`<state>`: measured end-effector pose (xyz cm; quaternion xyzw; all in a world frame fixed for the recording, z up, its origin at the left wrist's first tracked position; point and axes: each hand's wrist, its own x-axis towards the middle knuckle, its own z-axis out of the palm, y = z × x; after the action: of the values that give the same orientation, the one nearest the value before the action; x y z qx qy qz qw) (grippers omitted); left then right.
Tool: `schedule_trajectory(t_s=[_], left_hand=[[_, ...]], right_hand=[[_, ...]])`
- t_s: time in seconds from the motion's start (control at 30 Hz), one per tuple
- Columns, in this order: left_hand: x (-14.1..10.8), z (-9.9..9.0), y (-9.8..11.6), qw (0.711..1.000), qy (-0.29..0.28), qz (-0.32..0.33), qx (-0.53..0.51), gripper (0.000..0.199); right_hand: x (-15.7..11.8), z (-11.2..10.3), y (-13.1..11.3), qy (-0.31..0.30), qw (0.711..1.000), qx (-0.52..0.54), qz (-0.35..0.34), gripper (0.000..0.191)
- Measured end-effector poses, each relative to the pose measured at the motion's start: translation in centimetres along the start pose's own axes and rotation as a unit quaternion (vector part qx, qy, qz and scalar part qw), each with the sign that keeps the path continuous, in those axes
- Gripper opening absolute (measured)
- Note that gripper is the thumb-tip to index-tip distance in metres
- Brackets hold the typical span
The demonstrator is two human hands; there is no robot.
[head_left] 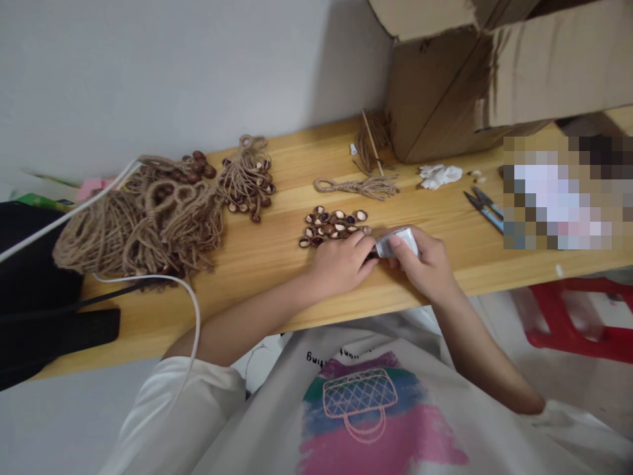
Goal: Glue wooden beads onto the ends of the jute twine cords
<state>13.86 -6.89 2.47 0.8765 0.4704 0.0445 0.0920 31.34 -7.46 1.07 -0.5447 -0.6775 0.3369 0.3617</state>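
My right hand [429, 260] is closed around a small tube [401, 244] with a grey-white body and a dark tip pointing left. The tip reaches the fingertips of my left hand [341, 264], which are curled together over the table; what they hold is hidden. Just beyond my left hand lies a group of brown nut shells [329, 229], several showing pale insides. Behind them a tied bundle of jute cord [356, 187] rests flat, its looped end to the left.
More jute bundles with brown nuts [247, 178] and a large heap of cord [148, 218] occupy the left. A white cable [195, 303] crosses there. Crumpled tissue [439, 175], scissors [484, 208] and a cardboard box [430, 92] stand at the right. A red stool [558, 323] is below.
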Motion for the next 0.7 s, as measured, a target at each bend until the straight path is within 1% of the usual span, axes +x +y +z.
schedule_trajectory(t_s=[0.3, 0.57, 0.7], left_hand=[[-0.06, 0.02, -0.04, 1.000, 0.005, 0.002, -0.007, 0.028], [-0.03, 0.07, -0.11, 1.000, 0.005, 0.006, -0.005, 0.028], [0.03, -0.02, -0.11, 1.000, -0.006, 0.004, -0.013, 0.029]], right_hand=[[0.01, -0.07, -0.16, 0.000, 1.000, -0.006, -0.008, 0.030], [-0.02, -0.01, -0.02, 0.002, 1.000, -0.011, 0.001, 0.031], [-0.01, -0.07, -0.21, -0.003, 1.000, -0.009, 0.006, 0.032]])
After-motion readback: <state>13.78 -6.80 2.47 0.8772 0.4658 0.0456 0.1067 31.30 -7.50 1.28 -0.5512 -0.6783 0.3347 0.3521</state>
